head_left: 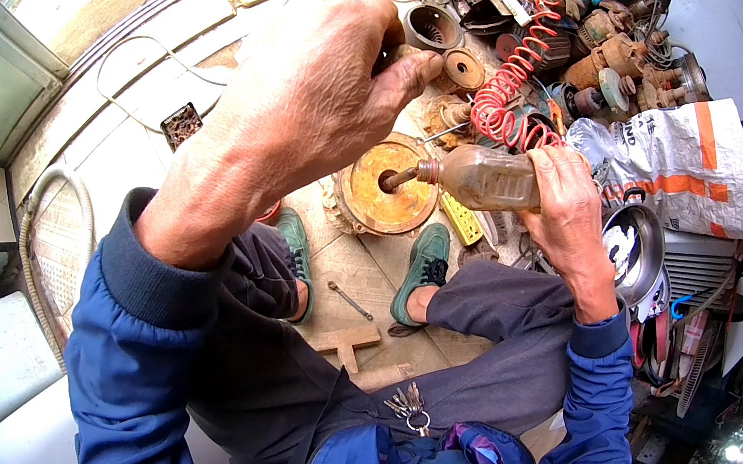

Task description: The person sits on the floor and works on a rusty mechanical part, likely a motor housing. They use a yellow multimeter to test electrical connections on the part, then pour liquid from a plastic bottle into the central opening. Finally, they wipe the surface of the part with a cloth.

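Observation:
My right hand [566,209] is wrapped round the base of a clear plastic bottle [485,178], dirty brown, lying almost level with its neck to the left. That neck meets or overlaps a rusty shaft [396,179] in the middle of a round yellow metal housing [366,201]. Contact between them is hard to judge. Raised above and left of the housing is my left hand [309,95], fingers curled and thumb stretched toward them. Whatever it pinches, if anything, is hidden. The housing sits on the floor between my green shoes.
A wrench [350,300] and a wooden block [342,340] lie on the tiles. A red coiled hose [506,96] crosses rusty motor parts [608,60] at the right. Nearby are a yellow power strip [462,219], a white sack [685,170] and a metal pan [642,260].

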Available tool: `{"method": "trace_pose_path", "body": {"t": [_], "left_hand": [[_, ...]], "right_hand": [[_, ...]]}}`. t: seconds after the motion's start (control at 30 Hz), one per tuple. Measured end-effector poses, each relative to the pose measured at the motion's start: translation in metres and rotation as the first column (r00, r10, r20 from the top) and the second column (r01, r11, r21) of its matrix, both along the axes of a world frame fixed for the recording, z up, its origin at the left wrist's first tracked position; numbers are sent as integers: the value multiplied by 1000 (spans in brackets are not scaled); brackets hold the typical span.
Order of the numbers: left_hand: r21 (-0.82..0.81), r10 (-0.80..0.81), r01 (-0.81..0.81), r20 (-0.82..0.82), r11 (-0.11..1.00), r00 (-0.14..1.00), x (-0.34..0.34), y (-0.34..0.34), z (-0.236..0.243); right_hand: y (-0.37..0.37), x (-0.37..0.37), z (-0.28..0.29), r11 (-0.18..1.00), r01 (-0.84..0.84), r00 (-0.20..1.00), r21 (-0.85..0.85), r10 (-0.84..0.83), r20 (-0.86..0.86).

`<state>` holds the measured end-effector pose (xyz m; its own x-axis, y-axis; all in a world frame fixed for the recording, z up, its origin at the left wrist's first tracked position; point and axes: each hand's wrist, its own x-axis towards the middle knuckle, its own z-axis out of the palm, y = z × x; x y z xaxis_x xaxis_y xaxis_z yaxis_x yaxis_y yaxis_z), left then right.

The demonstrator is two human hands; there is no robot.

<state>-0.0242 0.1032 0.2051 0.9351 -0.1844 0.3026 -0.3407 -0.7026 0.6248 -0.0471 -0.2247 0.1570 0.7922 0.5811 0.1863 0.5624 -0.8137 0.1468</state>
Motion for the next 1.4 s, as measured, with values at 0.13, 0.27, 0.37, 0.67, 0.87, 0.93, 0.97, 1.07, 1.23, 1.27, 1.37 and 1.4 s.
{"method": "trace_pose_path", "body": {"t": [0.13,0.27,0.37,0.67,0.87,0.93,0.97,1.07,1.23,1.27,1.37,1.4], "left_hand": [[-8,1,-1,-6,1000,1000,0,0,-1],[11,-1,1,14,1000,1000,0,1,-2],[12,-8,8,34,1000,999,0,2,-2],[8,-12,12,33,1000,999,1,2,-3],[14,-18,17,67,1000,998,0,3,-5],[6,-21,21,65,1000,998,0,3,-5],[-1,-21,21,44,1000,999,0,3,-3],[0,-22,22,24,1000,999,0,3,-3],[2,-25,24,54,1000,998,1,2,-5],[8,-23,23,47,1000,999,1,2,-5],[17,-18,18,33,1000,999,0,3,-3],[18,-16,16,29,1000,999,0,3,-2]], "right_hand": [[1,0,1,1000,-2,1000,5,2,5],[1,0,-1,1000,-5,1000,12,4,24],[1,0,0,1000,-9,999,12,9,36],[1,0,0,1000,-24,998,-6,24,57],[-1,0,-1,999,-37,996,-28,39,75],[-2,1,-2,999,-38,996,-33,40,81],[-2,1,-2,999,-38,996,-34,41,85],[-1,0,-2,999,-36,996,-38,39,86],[-1,0,-1,999,-35,996,-39,38,85],[-2,1,-2,999,-33,996,-37,36,85],[-1,1,-2,999,-35,996,-30,37,84],[-1,2,-2,999,-36,996,-27,38,84]]}}
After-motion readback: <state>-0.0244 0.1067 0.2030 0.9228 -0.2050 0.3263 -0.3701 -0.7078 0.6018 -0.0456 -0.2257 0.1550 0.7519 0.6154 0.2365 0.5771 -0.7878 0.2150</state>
